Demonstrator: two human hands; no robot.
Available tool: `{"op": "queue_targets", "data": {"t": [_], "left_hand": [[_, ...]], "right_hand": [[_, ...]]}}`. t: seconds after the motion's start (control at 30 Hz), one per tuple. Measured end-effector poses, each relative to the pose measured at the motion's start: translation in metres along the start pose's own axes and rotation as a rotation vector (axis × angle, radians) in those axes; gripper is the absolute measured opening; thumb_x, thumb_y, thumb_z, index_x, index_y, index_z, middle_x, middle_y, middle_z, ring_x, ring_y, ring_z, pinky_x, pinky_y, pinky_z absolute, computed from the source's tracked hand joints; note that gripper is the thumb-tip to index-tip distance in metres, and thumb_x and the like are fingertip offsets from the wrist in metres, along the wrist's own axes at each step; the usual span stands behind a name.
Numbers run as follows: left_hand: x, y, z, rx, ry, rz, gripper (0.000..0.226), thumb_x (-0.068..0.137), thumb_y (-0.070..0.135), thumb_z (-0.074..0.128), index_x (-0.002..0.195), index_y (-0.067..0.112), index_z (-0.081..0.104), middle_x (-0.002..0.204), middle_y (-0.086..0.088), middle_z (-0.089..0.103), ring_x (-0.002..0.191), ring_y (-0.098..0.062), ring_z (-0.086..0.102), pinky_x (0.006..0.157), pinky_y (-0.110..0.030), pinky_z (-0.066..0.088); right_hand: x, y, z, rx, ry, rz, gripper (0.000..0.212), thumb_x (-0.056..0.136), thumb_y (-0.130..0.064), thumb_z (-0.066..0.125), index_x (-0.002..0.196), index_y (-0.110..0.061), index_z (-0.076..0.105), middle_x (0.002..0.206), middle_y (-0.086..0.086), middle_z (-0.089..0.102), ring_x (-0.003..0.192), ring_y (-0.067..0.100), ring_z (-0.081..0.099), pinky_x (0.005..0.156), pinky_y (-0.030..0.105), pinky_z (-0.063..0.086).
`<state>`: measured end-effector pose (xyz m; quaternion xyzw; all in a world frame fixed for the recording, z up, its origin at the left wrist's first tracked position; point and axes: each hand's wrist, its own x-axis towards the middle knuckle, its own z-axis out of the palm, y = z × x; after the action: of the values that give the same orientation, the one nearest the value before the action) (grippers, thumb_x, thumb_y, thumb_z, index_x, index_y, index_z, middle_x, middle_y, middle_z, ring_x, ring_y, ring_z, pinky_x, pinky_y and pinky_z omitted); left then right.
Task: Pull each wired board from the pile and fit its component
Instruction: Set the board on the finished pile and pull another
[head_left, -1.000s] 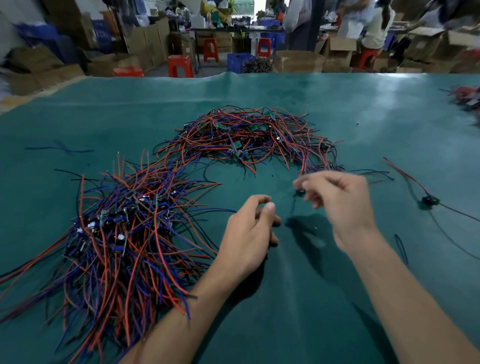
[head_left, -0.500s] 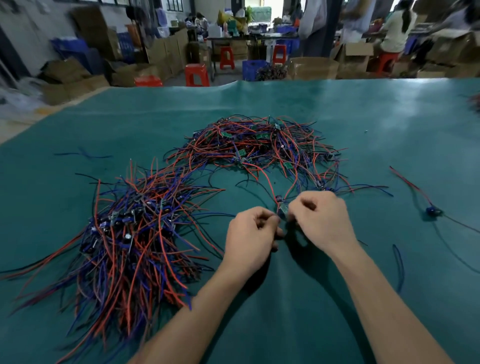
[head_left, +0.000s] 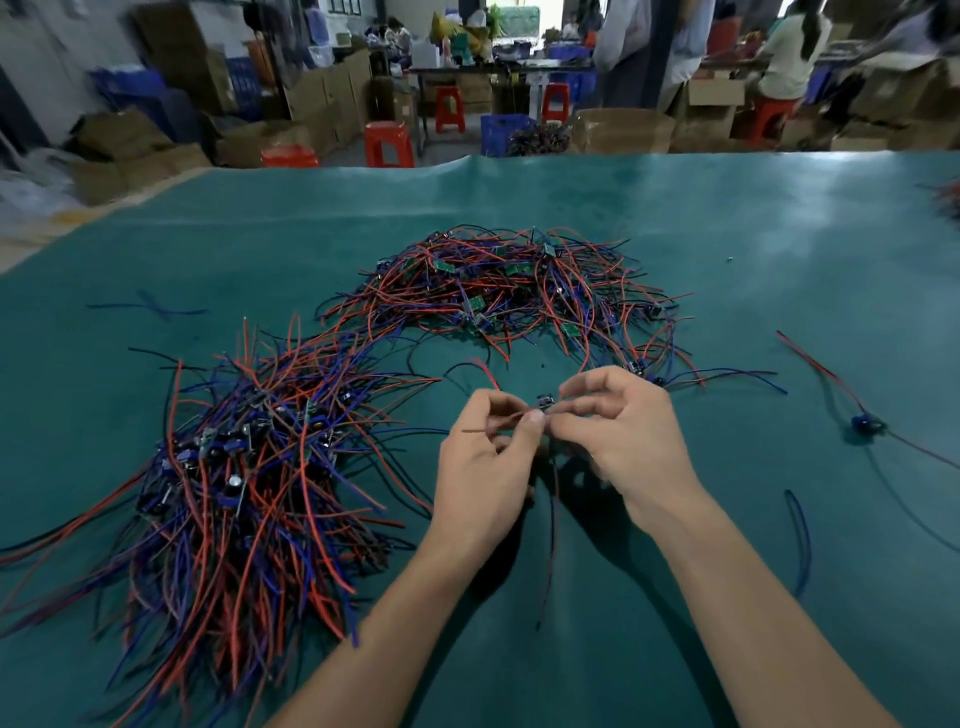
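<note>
A small wired board (head_left: 544, 402) is held between both hands above the green table (head_left: 727, 249). My left hand (head_left: 488, 467) pinches its red wire (head_left: 493, 426) between thumb and fingers. My right hand (head_left: 623, 441) pinches the board from the right; what its fingers hold against the board is hidden. A dark wire (head_left: 551, 545) hangs down from the board toward me. The pile of boards with red and blue wires (head_left: 519, 291) lies just beyond the hands. A second, larger pile with black capacitors (head_left: 244, 467) lies at the left.
One loose board with a blue part (head_left: 865, 423) and long wires lies at the right. A stray blue wire (head_left: 802, 540) lies near my right forearm, another (head_left: 156, 309) at the far left. Cardboard boxes, red stools and people fill the room beyond the table's far edge.
My right hand went to the pile's near edge and drew one board toward me. Both hands came together on it and now hold it slightly higher, wires trailing.
</note>
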<state>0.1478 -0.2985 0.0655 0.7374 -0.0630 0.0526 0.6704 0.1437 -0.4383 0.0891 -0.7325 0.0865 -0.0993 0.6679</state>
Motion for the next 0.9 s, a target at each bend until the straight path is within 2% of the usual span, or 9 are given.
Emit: {"op": "queue_targets", "data": {"t": [0.1,0.2,0.27,0.37,0.5,0.57,0.67,0.77,0.9], "left_hand": [[0.001,0.0,0.001,-0.095,0.043,-0.014,0.021,0.094,0.004,0.065,0.096,0.023,0.057,0.088,0.003,0.073,0.077,-0.017,0.071,0.055,-0.03,0.055],[0.001,-0.003,0.0,-0.061,0.053,0.033,0.038,0.091,-0.006,0.061,0.099,0.029,0.048,0.095,0.002,0.076,0.089,-0.018,0.074,0.071,-0.037,0.06],[0.003,-0.004,-0.002,-0.072,0.078,0.036,0.043,0.087,-0.005,0.069,0.103,0.028,0.046,0.094,0.003,0.077,0.089,-0.015,0.075,0.08,-0.035,0.06],[0.005,-0.003,-0.002,-0.093,0.108,-0.011,0.046,0.081,-0.003,0.078,0.103,0.026,0.051,0.087,0.008,0.076,0.08,-0.008,0.073,0.076,-0.023,0.057],[0.005,-0.004,-0.002,0.009,0.152,-0.053,0.028,0.078,0.008,0.085,0.099,0.018,0.068,0.099,-0.007,0.074,0.085,-0.016,0.073,0.085,-0.036,0.06],[0.005,-0.004,-0.002,0.04,0.175,-0.025,0.021,0.079,0.011,0.085,0.093,0.019,0.072,0.095,-0.006,0.074,0.081,-0.01,0.072,0.083,-0.031,0.06],[0.003,-0.001,-0.002,0.063,0.168,0.027,0.015,0.086,0.015,0.077,0.09,0.024,0.065,0.083,0.002,0.073,0.073,-0.01,0.069,0.077,-0.031,0.056],[0.002,0.0,-0.002,0.049,0.124,0.036,0.019,0.09,0.014,0.073,0.09,0.025,0.057,0.078,0.003,0.073,0.074,-0.02,0.07,0.075,-0.039,0.058],[-0.002,0.003,-0.003,0.14,0.061,0.148,0.019,0.088,0.011,0.074,0.085,0.023,0.059,0.077,0.011,0.07,0.067,-0.012,0.064,0.066,-0.032,0.054]], "right_hand": [[-0.001,0.003,0.003,-0.005,-0.07,-0.002,0.021,0.076,0.001,0.081,0.084,-0.013,0.068,0.072,0.006,0.075,0.054,0.01,0.061,0.04,0.02,0.04],[-0.002,0.006,0.009,-0.052,-0.077,0.007,0.018,0.078,0.002,0.077,0.077,-0.015,0.07,0.066,0.005,0.072,0.053,0.011,0.06,0.042,0.022,0.04],[-0.001,0.005,0.01,-0.003,-0.088,0.017,0.018,0.08,0.002,0.073,0.084,-0.016,0.073,0.072,0.003,0.073,0.058,0.012,0.061,0.043,0.024,0.042],[0.002,0.002,0.011,0.116,-0.127,0.052,0.025,0.085,0.003,0.067,0.097,-0.018,0.075,0.093,-0.001,0.077,0.07,0.009,0.065,0.048,0.023,0.047],[0.011,0.008,0.009,0.007,0.067,0.065,0.016,0.09,-0.013,0.07,0.102,-0.02,0.078,0.097,-0.013,0.075,0.096,0.01,0.069,0.082,0.033,0.058],[0.012,0.011,0.003,-0.213,0.148,0.001,0.023,0.089,-0.026,0.073,0.112,-0.022,0.076,0.107,-0.026,0.065,0.111,0.007,0.064,0.1,0.026,0.049],[0.007,0.008,0.004,-0.3,0.165,-0.124,0.014,0.087,-0.028,0.073,0.101,-0.03,0.078,0.112,-0.024,0.067,0.099,-0.003,0.064,0.082,0.004,0.04],[0.002,0.003,0.01,-0.24,0.084,-0.19,0.01,0.078,-0.036,0.072,0.075,-0.029,0.079,0.08,-0.014,0.074,0.074,-0.003,0.065,0.073,0.017,0.046],[-0.004,-0.003,0.014,-0.065,-0.051,-0.069,0.031,0.073,-0.052,0.076,0.079,-0.022,0.079,0.071,-0.007,0.072,0.067,0.004,0.059,0.067,0.03,0.047]]}}
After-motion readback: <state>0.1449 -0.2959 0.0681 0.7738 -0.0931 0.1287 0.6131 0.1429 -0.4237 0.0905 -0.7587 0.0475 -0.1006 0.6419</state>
